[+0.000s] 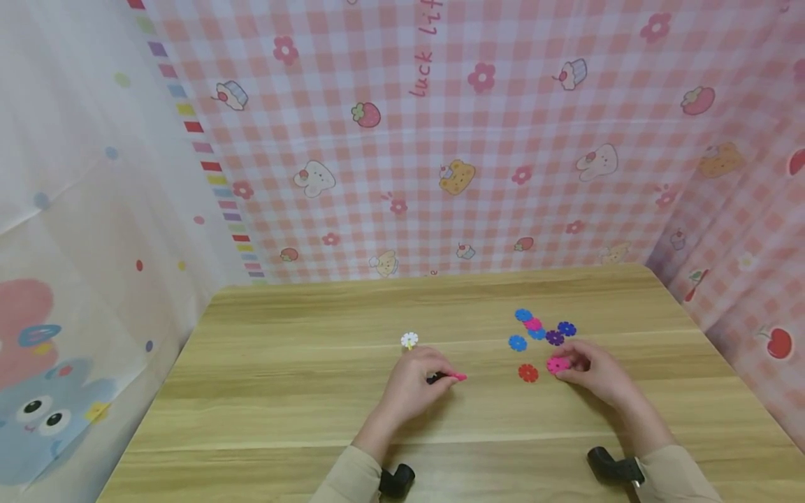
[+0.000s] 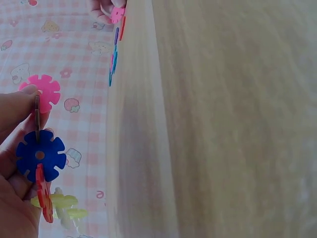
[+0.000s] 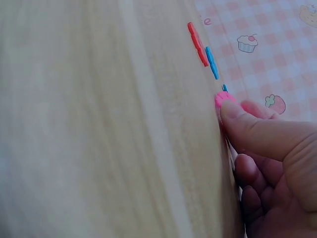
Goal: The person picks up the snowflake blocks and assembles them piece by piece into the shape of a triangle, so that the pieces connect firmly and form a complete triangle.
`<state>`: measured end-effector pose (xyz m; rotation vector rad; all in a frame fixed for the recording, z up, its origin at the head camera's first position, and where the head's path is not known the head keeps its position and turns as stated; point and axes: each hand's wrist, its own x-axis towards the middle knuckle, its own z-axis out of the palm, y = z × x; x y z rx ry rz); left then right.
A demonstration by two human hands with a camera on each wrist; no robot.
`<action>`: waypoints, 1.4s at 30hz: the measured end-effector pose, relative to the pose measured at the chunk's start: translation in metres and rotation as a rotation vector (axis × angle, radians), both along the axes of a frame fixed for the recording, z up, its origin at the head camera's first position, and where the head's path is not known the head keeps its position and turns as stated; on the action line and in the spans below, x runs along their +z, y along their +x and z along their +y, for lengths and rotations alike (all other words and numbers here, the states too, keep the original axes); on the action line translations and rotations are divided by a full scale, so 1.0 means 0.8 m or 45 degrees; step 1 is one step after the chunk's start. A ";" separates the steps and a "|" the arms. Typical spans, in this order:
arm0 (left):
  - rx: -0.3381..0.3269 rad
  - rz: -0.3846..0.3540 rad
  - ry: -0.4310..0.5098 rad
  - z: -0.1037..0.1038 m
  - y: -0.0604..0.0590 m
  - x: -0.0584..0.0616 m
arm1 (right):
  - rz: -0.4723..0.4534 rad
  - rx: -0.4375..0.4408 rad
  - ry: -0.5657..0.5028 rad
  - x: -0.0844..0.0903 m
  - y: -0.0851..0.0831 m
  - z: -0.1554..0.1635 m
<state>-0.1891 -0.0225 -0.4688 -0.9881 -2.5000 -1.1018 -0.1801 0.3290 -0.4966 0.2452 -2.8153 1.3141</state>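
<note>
Pinching a flower-disc chain in the left hand, a pink flower disc in the right hand, nearer the desk's right edge.

Tabletop: diffuse light; soft, faint shadows.
Head view: moderately bright.
Wrist views: hazy; near wood surface blurred.

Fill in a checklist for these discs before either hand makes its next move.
1. Left hand grips the chain: ok, it pinches the pink end disc.
2. Blue disc joined to the red one below: ok.
3. Right hand holds a disc: ok, a second pink one.
4. Both pink discs touching: not ok, well apart.
5. Table between hands free of discs: not ok, a loose red disc lies there.
6. Their slots lined up: cannot tell.
</note>
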 end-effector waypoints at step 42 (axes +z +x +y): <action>0.014 -0.025 0.109 0.003 0.007 -0.007 | -0.064 0.289 -0.405 0.026 0.025 -0.152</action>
